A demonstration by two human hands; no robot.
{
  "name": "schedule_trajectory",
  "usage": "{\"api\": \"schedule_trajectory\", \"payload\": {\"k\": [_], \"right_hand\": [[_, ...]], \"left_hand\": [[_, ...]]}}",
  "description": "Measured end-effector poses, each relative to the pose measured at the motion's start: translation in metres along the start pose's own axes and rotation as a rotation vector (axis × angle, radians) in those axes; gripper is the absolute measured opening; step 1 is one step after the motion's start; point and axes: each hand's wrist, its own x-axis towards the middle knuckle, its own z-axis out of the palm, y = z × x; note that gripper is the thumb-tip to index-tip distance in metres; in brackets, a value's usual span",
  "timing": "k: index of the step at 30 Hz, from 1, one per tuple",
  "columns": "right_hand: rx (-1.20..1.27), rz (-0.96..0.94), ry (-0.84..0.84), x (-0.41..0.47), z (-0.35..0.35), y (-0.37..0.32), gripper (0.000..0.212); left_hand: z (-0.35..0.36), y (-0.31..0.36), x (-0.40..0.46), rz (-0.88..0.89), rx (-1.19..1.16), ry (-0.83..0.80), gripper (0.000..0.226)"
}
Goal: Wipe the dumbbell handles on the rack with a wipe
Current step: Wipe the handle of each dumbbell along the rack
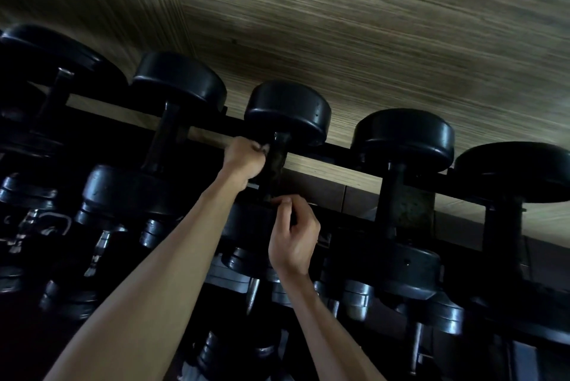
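gripping the handle (275,164) at both ends — left hand (244,161) far, right hand (293,237) near — its axis runs away from the person; wipe unseen.

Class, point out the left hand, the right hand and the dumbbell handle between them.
left hand (245,160), head view, back of the fist.
right hand (293,240), head view, back of hand.
dumbbell handle (276,166), head view, mid shaft.

A wood-grain panelled wall (354,41), streaked in brown and tan, is seen across the upper part of the view. A vertical seam (177,10) is visible at its left. Dim light prevails, and the lower area is left in deep shadow.
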Motion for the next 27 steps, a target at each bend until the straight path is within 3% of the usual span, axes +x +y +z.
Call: {"api": "schedule_trajectory", "payload": {"k": [11, 17, 21, 24, 27], "right_hand": [[-0.006, 0.001, 0.008, 0.0, 0.001, 0.0, 0.032], [-0.002, 0.028, -0.009, 0.0, 0.0, 0.0, 0.031], [0.067, 0.181, -0.113, 0.012, -0.006, -0.008, 0.016], [0.2, 0.308, -0.278, 0.034, -0.021, -0.016, 0.043], [0.276, 0.343, -0.465, 0.051, -0.037, -0.023, 0.035]], "left_hand": [[0.002, 0.006, -0.005, 0.169, 0.053, 0.085, 0.035], [-0.016, 0.0, -0.037, 0.317, 0.075, 0.053, 0.021], [-0.025, -0.007, -0.048, 0.331, 0.007, 0.018, 0.02], [-0.027, -0.025, -0.056, 0.279, -0.127, -0.116, 0.018], [-0.03, -0.028, -0.063, 0.265, -0.259, -0.199, 0.02]]}}
